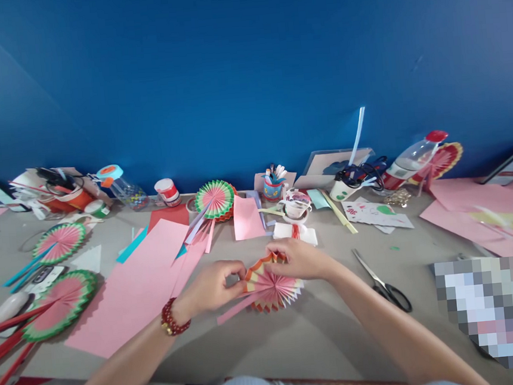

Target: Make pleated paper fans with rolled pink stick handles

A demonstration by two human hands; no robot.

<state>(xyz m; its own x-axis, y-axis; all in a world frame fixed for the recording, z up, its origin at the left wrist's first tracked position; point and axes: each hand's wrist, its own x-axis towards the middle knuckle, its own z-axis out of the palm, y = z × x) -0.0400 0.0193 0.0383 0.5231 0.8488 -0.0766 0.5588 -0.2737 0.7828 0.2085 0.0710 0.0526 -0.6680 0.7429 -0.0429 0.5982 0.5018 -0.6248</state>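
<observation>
A pleated paper rosette (276, 289), pink in the middle with a yellow and orange edge, is spread above the grey table in front of me. My left hand (217, 286), with a red bead bracelet at the wrist, pinches its upper left edge between thumb and fingers. On its upper right part, my right hand (296, 260) is closed with thumb and bent fingers on the folds. A pink strip (235, 309) sticks out at the rosette's lower left.
Pink sheets (134, 287) and green-edged paper fans (62, 305) lie to the left. Black-handled scissors (384, 289) rest right of my hands. Along the blue wall stand a pen cup (273, 190), a white cup (343, 188) and a bottle (415, 157). Pink paper (472, 197) lies far right.
</observation>
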